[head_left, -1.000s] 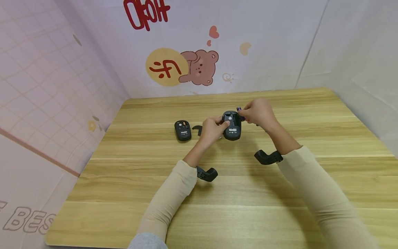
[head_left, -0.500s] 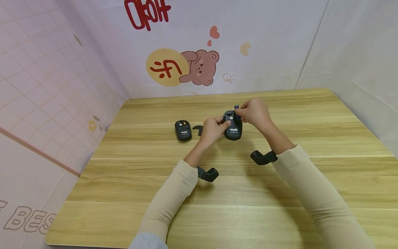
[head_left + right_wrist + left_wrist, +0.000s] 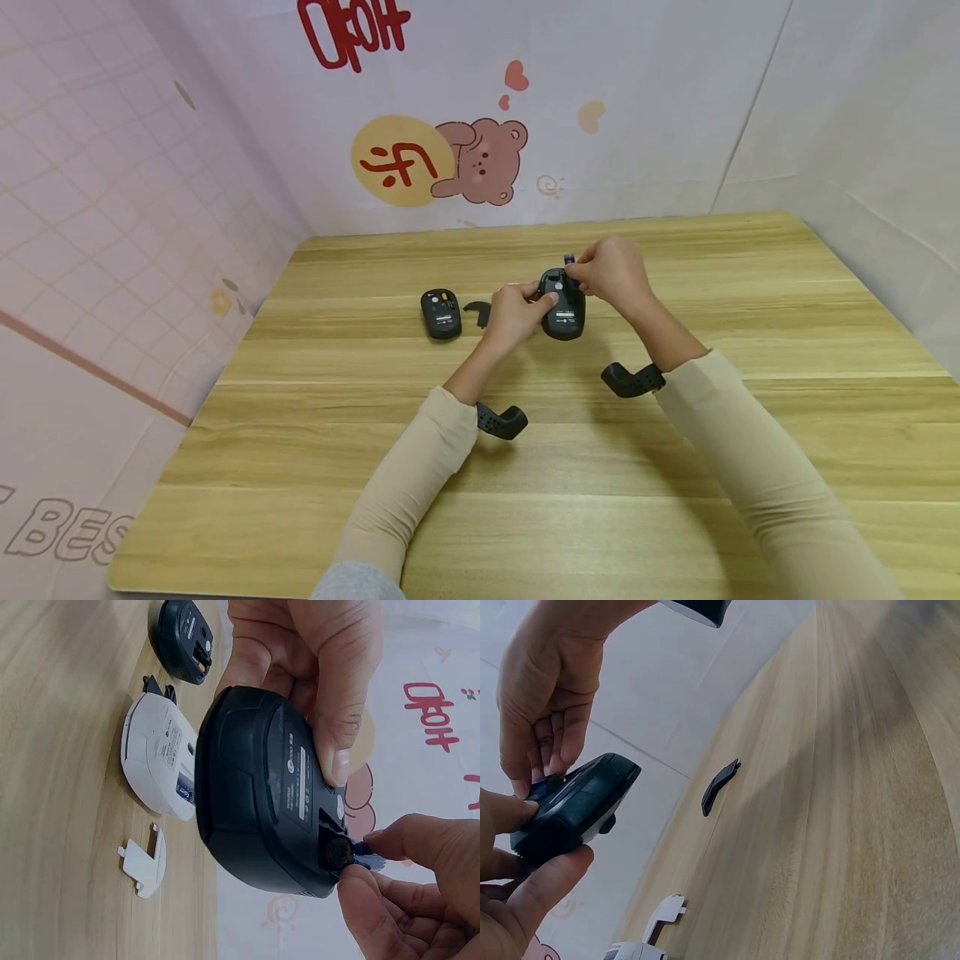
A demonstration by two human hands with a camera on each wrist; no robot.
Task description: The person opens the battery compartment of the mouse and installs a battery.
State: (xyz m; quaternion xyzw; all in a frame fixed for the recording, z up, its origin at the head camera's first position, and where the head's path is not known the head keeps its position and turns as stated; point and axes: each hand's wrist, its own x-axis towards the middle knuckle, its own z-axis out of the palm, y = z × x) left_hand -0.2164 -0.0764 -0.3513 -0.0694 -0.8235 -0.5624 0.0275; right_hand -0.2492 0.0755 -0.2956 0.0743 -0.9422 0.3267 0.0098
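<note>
My left hand (image 3: 512,315) grips a black computer mouse (image 3: 564,323) above the table, its thumb on the mouse's underside. That underside faces up, with the battery compartment uncovered. Between thumb and fingertips, my right hand (image 3: 618,271) pinches a blue-purple battery (image 3: 569,260). In the right wrist view the battery's dark end (image 3: 340,853) is at the compartment opening, and the rest sticks out tilted. The left wrist view shows the mouse (image 3: 577,810) edge-on, with my right fingertips close against its far end.
Left of my hands lies another upturned black mouse (image 3: 441,315) with an orange battery showing. Behind the held mouse are an upturned white mouse (image 3: 154,754) with a battery in it and a white cover (image 3: 146,862). A black cover (image 3: 720,786) lies apart on the table (image 3: 840,825).
My right hand has moved left with the battery, from beside the held mouse to over its compartment. During the last half second both hands have barely shifted.
</note>
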